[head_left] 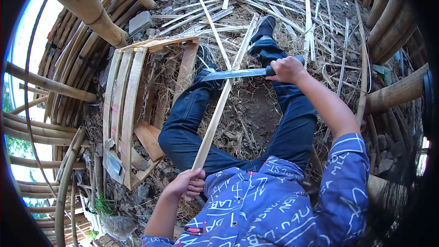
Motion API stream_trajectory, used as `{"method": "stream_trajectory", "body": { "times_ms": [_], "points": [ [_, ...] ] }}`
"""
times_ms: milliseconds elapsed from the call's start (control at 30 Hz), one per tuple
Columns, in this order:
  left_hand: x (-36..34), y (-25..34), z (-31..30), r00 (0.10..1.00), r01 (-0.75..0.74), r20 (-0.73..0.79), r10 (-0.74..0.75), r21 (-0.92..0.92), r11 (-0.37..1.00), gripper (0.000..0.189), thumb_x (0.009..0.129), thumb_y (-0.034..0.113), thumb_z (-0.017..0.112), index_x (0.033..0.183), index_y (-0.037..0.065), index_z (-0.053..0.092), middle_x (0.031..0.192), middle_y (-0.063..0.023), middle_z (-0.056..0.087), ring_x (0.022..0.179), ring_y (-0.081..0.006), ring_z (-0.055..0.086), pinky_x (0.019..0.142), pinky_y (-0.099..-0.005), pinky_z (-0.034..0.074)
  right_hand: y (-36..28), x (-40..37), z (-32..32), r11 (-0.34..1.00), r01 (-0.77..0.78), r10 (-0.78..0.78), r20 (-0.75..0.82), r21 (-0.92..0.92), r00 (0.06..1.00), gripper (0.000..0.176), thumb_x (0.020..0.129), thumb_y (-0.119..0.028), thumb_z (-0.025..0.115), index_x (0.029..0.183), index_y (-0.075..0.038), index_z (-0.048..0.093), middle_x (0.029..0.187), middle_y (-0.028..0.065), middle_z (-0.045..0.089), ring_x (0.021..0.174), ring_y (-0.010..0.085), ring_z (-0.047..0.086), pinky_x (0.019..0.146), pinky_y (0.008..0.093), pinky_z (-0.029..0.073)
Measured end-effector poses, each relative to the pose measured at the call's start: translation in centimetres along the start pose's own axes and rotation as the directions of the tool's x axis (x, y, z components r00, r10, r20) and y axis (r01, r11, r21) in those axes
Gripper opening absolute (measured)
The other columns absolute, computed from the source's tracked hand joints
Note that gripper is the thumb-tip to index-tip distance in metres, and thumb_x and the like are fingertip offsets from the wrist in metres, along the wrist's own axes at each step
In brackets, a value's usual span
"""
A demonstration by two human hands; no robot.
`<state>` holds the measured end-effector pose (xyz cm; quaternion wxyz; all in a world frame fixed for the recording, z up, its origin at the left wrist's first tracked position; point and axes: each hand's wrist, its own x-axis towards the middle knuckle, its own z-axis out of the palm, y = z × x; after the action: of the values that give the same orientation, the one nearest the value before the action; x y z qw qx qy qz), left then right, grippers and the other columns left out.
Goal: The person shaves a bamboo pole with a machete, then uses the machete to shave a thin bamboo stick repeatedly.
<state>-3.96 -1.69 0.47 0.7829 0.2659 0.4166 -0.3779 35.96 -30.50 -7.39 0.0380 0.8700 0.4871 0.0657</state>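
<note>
My right hand [288, 69] is wrapped round the dark handle of a long knife [238, 74], whose blade points left and lies across a bamboo strip [215, 123]. The fingers of my left hand [188, 184] are closed round the near end of that strip, beside my hip. From there the strip runs up between my legs to near my right shoe. Another thin strip [212, 27] meets it near the blade and extends away to the upper left.
A slatted wooden crate [123, 96] stands left of my legs. Split strips [256, 2] litter the ground ahead. Bamboo poles [50, 84] line the left side, and more [398, 98] are at the right. A grey block [140, 23] sits behind the crate.
</note>
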Motion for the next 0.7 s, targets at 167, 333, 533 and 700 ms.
{"method": "stream_trajectory", "body": {
  "times_ms": [167,333,533,700],
  "points": [
    [0.7,0.5,-1.5,0.991,0.066,0.127,-0.050,-0.127,0.990,0.027,0.102,0.035,0.042,0.084,0.015,0.042,0.056,0.0097,0.026,0.042,-0.0005,0.024,0.035,-0.0165,0.020,-1.4,0.0,1.2,0.997,0.022,-0.025,-0.051,-0.071,0.998,0.051,0.081,-0.061,0.062,0.072,-0.010,0.056,0.063,0.0060,0.063,0.058,0.0224,0.066,0.055,0.0329,0.052],
    [0.9,0.1,-0.9,0.980,0.058,0.198,-0.031,-0.131,0.990,0.028,0.102,0.038,0.041,0.085,0.016,0.042,0.057,0.0098,0.026,0.043,0.0001,0.023,0.035,-0.0158,0.020,-3.4,1.0,0.7,0.998,0.027,-0.031,-0.061,-0.055,0.998,0.049,0.080,-0.059,0.064,0.074,-0.011,0.056,0.063,0.0035,0.062,0.058,0.0202,0.066,0.054,0.0320,0.051],
    [1.1,-0.5,0.1,0.962,-0.101,-0.194,0.192,0.400,0.911,0.024,0.102,0.032,0.041,0.085,0.016,0.042,0.059,0.0083,0.028,0.043,-0.0030,0.024,0.037,-0.0217,0.019,-6.8,-1.0,0.2,0.944,-0.240,0.240,0.027,0.225,0.970,0.056,0.078,-0.061,0.065,0.072,-0.006,0.061,0.066,0.0120,0.065,0.060,0.0288,0.066,0.057,0.0392,0.052],
    [1.5,-1.1,0.2,0.944,-0.153,-0.195,0.267,0.458,0.875,0.022,0.102,0.029,0.043,0.084,0.016,0.041,0.059,0.0082,0.030,0.044,-0.0036,0.024,0.038,-0.0225,0.019,-9.4,-2.9,1.7,0.897,-0.253,0.254,0.045,0.364,0.966,0.052,0.080,-0.056,0.068,0.081,-0.005,0.059,0.068,0.0150,0.066,0.062,0.0329,0.066,0.058,0.0424,0.052]
  ]
}}
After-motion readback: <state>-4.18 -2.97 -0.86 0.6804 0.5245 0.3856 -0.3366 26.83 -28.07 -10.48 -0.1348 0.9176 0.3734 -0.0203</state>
